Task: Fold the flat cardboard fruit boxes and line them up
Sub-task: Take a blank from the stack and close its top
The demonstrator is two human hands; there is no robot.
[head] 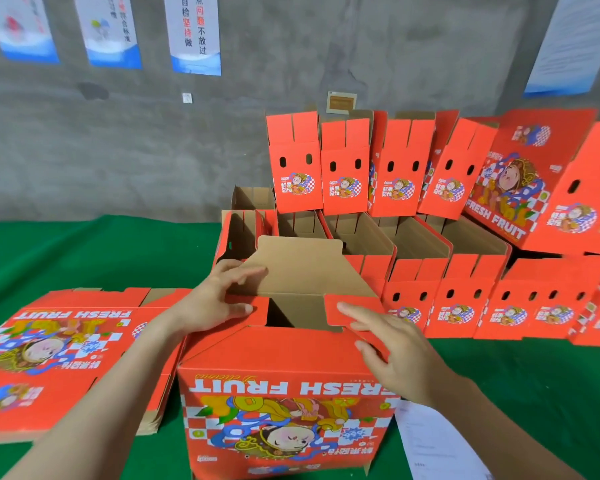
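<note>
Both hands are on the top of one half-formed fruit box (284, 410), which stands on the green table cover (84, 254) right in front of the person, its printed "FRESH FRUIT" face toward the camera. The left hand (219, 299) lies with its fingers spread and fairly straight, pressing at the left corner where the short red flap meets the tall brown flap (302, 268). The right hand (392, 351) rests flat, fingers extended, on the right red flap (354, 313); neither hand grips anything.

The step in hand looks to be closing this end of the box: the side flaps are partly down and the brown flap is upright behind them. The next move probably calls for pushing both red flaps inward together, then bringing the brown flap over so it locks.

To the left, a stack of flat boxes (49, 358) waits, its edge just beside the left forearm. At the lower right a white paper sheet (430, 445) lies against the box's corner. Behind and to the right, folded boxes stand in a row (465, 299), with more stacked above (343, 174); they crowd close to the working box, leaving little room on that side.
</note>
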